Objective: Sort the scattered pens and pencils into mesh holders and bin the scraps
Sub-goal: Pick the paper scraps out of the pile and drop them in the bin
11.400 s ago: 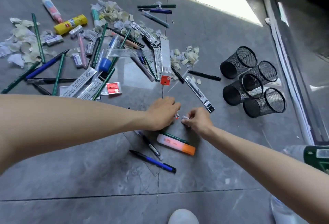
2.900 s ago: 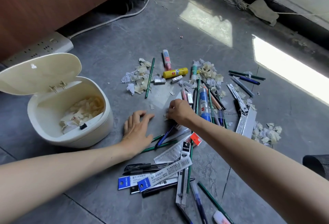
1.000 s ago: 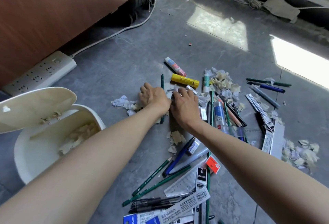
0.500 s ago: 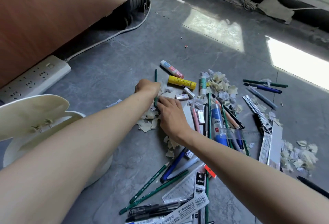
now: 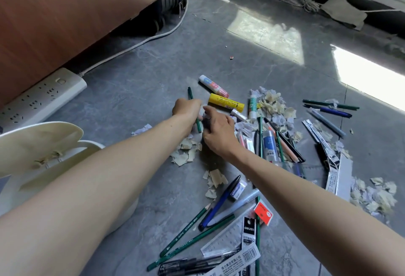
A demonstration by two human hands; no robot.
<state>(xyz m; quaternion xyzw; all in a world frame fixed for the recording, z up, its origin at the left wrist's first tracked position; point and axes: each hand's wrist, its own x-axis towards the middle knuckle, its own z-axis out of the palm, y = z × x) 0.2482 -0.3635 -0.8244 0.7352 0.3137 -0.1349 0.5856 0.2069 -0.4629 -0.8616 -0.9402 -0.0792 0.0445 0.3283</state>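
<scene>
green pencil (image 5: 190,94) partly hidden by curled left hand (image 5: 187,109), grip unclear, right hand (image 5: 219,132) over paper scraps (image 5: 185,154), hold unclear

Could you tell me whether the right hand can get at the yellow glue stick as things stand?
Probably yes: the glue stick lies uncovered just beyond the right hand, with only bare floor between them.

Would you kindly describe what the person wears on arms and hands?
The left forearm and right forearm are bare to the frame edge, no sleeves. Neither the left hand nor the right hand shows a glove, watch or bracelet. No ring shows on the right; the left's fingers are hidden.
</scene>
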